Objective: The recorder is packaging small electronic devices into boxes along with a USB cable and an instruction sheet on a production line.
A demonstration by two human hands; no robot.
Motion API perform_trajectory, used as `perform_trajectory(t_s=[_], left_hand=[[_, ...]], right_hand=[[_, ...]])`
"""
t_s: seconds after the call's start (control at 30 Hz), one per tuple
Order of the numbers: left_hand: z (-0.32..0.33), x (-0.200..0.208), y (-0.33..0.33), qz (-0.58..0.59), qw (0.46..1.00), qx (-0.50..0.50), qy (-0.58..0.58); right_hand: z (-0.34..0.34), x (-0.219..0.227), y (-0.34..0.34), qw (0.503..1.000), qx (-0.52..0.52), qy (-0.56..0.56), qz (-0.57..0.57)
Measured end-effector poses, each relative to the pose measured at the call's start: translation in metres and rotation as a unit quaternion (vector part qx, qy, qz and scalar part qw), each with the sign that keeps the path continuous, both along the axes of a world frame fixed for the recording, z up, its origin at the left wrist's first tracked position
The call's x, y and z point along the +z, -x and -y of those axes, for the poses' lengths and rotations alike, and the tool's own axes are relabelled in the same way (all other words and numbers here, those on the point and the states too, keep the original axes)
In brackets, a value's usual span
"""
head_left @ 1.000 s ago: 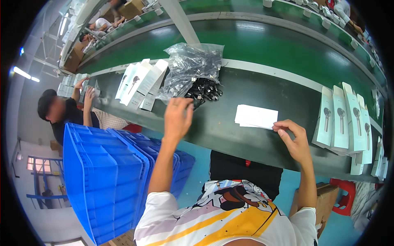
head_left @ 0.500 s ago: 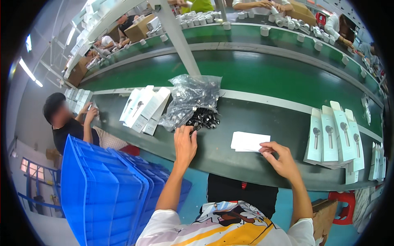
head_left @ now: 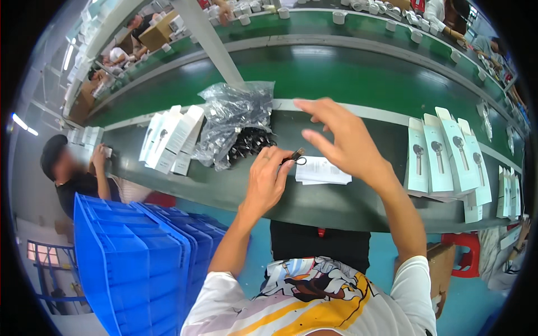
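Observation:
A short black USB cable (head_left: 298, 155) with a metal plug is pinched in my left hand (head_left: 263, 180), just above the table. My right hand (head_left: 348, 140) is raised beyond the paper, fingers spread and holding nothing. Below it lies a small stack of white printed leaflets (head_left: 324, 172). A pile of black cables (head_left: 253, 141) spills from a clear plastic bag (head_left: 238, 106) to the far left of my left hand.
Flat white boxes (head_left: 171, 137) lean together left of the bag; more white boxes (head_left: 443, 157) stand at the right. Blue crates (head_left: 131, 252) are at lower left, near a seated co-worker (head_left: 70, 168). A green conveyor belt (head_left: 336, 75) runs beyond the table.
My left hand has come away from the cable pile with a cable. My right hand has left the leaflets and risen forward. Printing now shows on the leaflets, and the view has shifted.

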State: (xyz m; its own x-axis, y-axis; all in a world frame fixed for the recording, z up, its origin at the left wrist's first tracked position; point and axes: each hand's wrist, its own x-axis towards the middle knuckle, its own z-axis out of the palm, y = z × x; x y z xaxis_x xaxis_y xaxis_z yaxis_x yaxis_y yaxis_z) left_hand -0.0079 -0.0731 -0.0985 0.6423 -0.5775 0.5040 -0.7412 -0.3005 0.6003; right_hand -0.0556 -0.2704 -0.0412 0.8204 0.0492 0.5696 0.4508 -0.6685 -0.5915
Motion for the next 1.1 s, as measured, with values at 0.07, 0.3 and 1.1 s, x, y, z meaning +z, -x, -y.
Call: perform_trajectory(t_s=[0.07, 0.3, 1.1], left_hand=[[0.005, -0.001, -0.001, 0.032, 0.998, -0.048, -0.031], [0.026, -0.014, 0.006, -0.069, 0.981, -0.161, -0.086], [0.032, -0.047, -0.001, 0.018, 0.976, -0.112, -0.187]], right_hand=[[0.004, -0.034, 0.014, 0.999, 0.02, 0.04, 0.019], [0.011, -0.077, 0.058, 0.991, 0.005, -0.048, -0.129], [0.022, -0.124, 0.053, 0.994, -0.062, 0.08, -0.046]])
